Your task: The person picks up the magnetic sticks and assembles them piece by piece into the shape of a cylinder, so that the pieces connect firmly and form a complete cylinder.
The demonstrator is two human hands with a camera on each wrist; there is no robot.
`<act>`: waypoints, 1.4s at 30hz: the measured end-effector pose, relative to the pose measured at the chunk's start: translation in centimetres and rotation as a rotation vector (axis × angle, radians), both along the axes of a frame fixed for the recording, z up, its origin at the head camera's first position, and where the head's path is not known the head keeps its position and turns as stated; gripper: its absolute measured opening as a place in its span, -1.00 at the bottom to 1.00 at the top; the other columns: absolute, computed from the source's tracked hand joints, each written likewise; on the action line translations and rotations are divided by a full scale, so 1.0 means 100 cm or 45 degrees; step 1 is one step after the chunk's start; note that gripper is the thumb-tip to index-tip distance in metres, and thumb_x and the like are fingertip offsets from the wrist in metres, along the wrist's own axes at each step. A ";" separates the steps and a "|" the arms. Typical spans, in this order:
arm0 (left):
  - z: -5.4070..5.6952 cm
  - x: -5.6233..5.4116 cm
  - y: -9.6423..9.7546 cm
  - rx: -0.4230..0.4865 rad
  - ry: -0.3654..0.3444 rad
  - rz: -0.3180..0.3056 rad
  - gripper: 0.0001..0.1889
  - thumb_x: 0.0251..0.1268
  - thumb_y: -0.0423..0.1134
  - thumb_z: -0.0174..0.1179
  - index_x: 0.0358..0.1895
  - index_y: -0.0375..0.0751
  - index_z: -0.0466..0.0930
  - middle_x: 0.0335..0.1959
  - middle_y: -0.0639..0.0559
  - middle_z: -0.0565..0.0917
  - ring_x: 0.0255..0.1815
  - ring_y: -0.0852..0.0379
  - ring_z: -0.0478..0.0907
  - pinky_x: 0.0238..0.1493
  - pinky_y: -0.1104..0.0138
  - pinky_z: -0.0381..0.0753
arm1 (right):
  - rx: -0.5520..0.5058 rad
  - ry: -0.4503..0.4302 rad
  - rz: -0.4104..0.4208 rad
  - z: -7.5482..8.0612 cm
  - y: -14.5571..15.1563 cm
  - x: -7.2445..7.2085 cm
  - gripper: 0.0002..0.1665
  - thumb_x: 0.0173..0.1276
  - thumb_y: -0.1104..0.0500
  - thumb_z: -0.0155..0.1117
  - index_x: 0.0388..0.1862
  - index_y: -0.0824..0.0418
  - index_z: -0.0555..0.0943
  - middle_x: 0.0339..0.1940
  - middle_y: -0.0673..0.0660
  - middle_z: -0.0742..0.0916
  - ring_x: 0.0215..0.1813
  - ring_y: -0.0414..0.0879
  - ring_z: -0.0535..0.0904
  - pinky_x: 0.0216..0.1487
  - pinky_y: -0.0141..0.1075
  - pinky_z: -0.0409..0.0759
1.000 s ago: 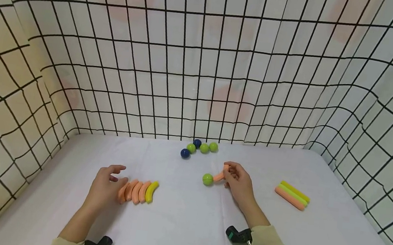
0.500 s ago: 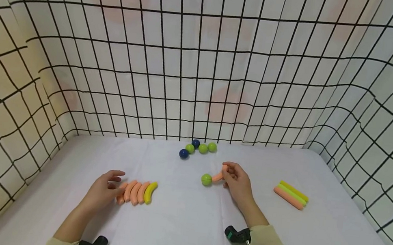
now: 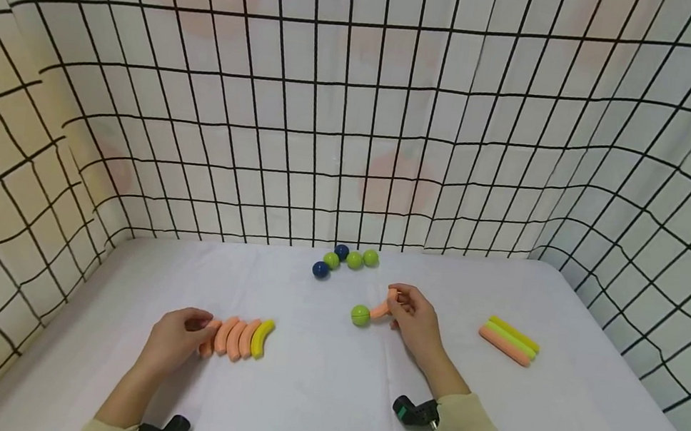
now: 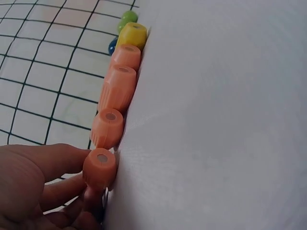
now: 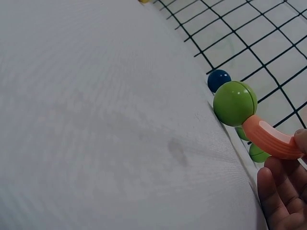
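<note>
Pinching end orange curved piece (image 3: 209, 337) w/ L hand (image 3: 174, 342), prob. to pull from row; R hand (image 3: 413, 321) pinching orange piece (image 3: 381, 310) stuck to green ball (image 3: 360, 315), lifting it

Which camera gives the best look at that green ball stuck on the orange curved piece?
The right wrist view: the green ball fills the frame, joined to the orange curved piece in the right hand. The head view shows it small; the left wrist view misses it.
</note>
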State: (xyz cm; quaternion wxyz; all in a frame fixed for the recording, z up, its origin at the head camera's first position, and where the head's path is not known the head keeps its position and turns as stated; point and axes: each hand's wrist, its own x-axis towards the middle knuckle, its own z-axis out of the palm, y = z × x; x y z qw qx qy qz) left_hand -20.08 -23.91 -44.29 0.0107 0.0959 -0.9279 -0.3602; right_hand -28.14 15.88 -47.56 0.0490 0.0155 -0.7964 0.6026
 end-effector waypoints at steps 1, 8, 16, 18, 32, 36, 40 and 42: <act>0.000 0.000 0.000 -0.014 0.002 0.008 -0.62 0.31 -0.16 0.29 0.05 -0.40 0.64 -0.13 -0.19 0.69 -0.14 -0.02 0.56 -0.23 0.28 0.56 | 0.002 -0.001 0.002 0.000 0.000 0.000 -0.65 0.48 0.15 0.22 0.22 0.08 0.55 -0.09 0.16 0.64 -0.30 -0.13 0.57 -0.36 -0.40 0.64; 0.001 0.000 -0.001 -0.031 -0.001 0.020 -0.60 0.32 -0.08 0.31 -0.03 -0.41 0.68 -0.36 -0.09 0.70 -0.31 0.04 0.53 -0.39 0.34 0.46 | 0.013 0.011 0.005 -0.001 0.000 0.001 -0.64 0.48 0.15 0.22 0.22 0.09 0.55 -0.11 0.16 0.65 -0.32 -0.13 0.57 -0.36 -0.40 0.64; 0.001 -0.001 -0.004 0.051 -0.042 0.010 -0.58 0.34 -0.08 0.27 0.01 -0.42 0.65 -0.44 -0.03 0.63 -0.34 0.07 0.49 -0.41 0.33 0.42 | 0.015 -0.017 0.020 -0.001 -0.001 0.001 -0.63 0.48 0.16 0.22 0.23 0.09 0.55 -0.04 0.16 0.65 -0.31 -0.15 0.56 -0.35 -0.41 0.64; 0.003 -0.001 -0.004 0.078 -0.046 -0.003 -0.58 0.35 -0.08 0.26 0.02 -0.42 0.63 -0.48 -0.03 0.62 -0.37 0.08 0.48 -0.41 0.33 0.42 | 0.020 -0.013 0.016 0.000 -0.001 0.001 -0.63 0.48 0.15 0.22 0.23 0.07 0.55 -0.04 0.16 0.65 -0.31 -0.14 0.57 -0.34 -0.41 0.64; 0.015 -0.007 -0.001 0.255 -0.040 0.067 -0.57 0.44 -0.09 0.14 0.18 -0.35 0.44 -0.01 -0.22 0.54 -0.21 0.01 0.47 -0.32 0.34 0.49 | 0.015 0.016 0.013 0.000 -0.001 0.002 -0.65 0.48 0.10 0.23 0.20 0.10 0.58 -0.17 0.14 0.66 -0.32 -0.11 0.57 -0.36 -0.39 0.63; 0.020 -0.013 0.008 0.330 0.004 0.070 -0.58 0.44 -0.14 0.14 0.19 -0.34 0.40 0.05 -0.25 0.52 -0.20 0.00 0.48 -0.30 0.36 0.53 | 0.019 0.026 0.015 0.000 -0.002 0.003 -0.64 0.49 0.09 0.22 0.21 0.12 0.58 -0.18 0.14 0.67 -0.33 -0.11 0.57 -0.37 -0.39 0.62; 0.025 -0.019 0.022 0.414 0.013 0.060 -0.60 0.40 -0.18 0.17 0.18 -0.33 0.41 0.04 -0.22 0.53 -0.19 0.02 0.49 -0.29 0.38 0.56 | 0.012 0.008 0.016 0.001 -0.002 0.003 -0.64 0.48 0.11 0.23 0.21 0.10 0.58 -0.15 0.14 0.66 -0.34 -0.13 0.57 -0.36 -0.40 0.62; 0.027 -0.022 0.028 0.451 0.015 0.052 -0.58 0.38 -0.17 0.19 0.18 -0.32 0.41 0.03 -0.21 0.54 -0.17 0.03 0.50 -0.27 0.38 0.57 | 0.007 -0.005 0.016 0.001 -0.002 0.003 -0.64 0.48 0.12 0.23 0.21 0.09 0.57 -0.11 0.15 0.66 -0.33 -0.13 0.57 -0.35 -0.40 0.62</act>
